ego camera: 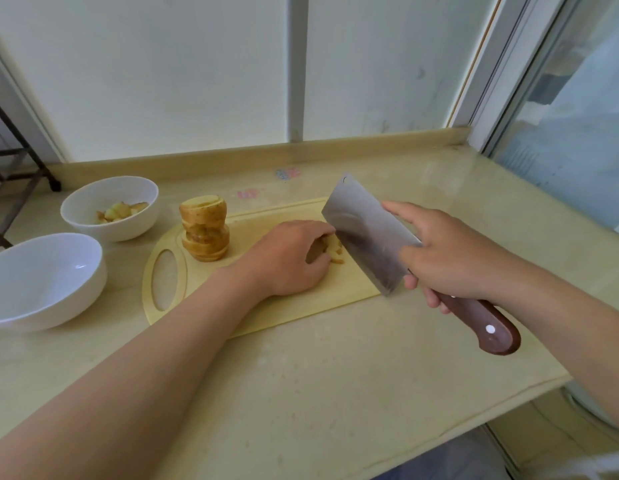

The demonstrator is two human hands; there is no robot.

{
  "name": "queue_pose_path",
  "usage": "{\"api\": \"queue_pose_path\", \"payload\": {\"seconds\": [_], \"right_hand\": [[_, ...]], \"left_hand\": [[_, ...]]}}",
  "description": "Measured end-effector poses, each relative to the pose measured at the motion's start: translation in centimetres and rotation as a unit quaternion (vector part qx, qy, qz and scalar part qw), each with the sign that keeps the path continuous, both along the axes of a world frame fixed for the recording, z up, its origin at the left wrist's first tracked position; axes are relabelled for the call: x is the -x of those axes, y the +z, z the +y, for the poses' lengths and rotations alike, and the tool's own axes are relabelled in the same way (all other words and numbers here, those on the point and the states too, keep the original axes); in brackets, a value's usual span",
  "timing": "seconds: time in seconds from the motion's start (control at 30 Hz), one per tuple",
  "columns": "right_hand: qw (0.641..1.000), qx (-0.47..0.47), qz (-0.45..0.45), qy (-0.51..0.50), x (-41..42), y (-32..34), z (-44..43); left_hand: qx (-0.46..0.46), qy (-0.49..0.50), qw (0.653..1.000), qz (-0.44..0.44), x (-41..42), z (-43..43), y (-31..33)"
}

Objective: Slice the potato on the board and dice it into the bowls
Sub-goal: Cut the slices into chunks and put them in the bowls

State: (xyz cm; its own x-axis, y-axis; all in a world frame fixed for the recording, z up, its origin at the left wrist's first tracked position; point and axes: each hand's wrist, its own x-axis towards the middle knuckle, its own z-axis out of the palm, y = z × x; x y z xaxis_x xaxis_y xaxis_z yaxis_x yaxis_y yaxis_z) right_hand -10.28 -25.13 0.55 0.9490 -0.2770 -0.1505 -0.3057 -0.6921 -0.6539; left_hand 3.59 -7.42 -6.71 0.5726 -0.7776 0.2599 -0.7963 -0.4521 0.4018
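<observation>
The left hand (287, 258) curled over potato slices (330, 249) in the middle of the flat wooden board (301, 308), likely to hold them still for the knife (363, 230) at 3 o'clock. The right hand (446, 258) gripped its brown handle, one finger straight on the wide shiny blade. A bumpy stack (204, 233) stood at 9 o'clock, near two round white bowls (134, 226).

I note: left forearm (138, 368) and right forearm (557, 299) bare to the frame edge; left grip (287, 261), right grip (450, 261) bare too; blue cloth (446, 459) low down, whether mine I cannot tell
</observation>
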Motion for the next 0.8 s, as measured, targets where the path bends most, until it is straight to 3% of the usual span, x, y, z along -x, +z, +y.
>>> {"api": "queue_pose_path", "payload": {"seconds": [0.23,0.57,0.8], "right_hand": [[0.999,0.03,0.01,0.012,0.2,0.5,0.6],[0.995,0.079,0.031,0.043,-1.0,1.4,1.9],[0.985,0.152,0.033,0.075,-0.8,2.1,2.6]], "left_hand": [[0.028,0.018,0.999,-0.009,0.7,-0.1,0.5],[-0.019,0.114,0.993,0.009,2.5,-1.5,1.5],[-0.026,0.124,0.992,0.017,3.2,-1.5,1.6]]}}
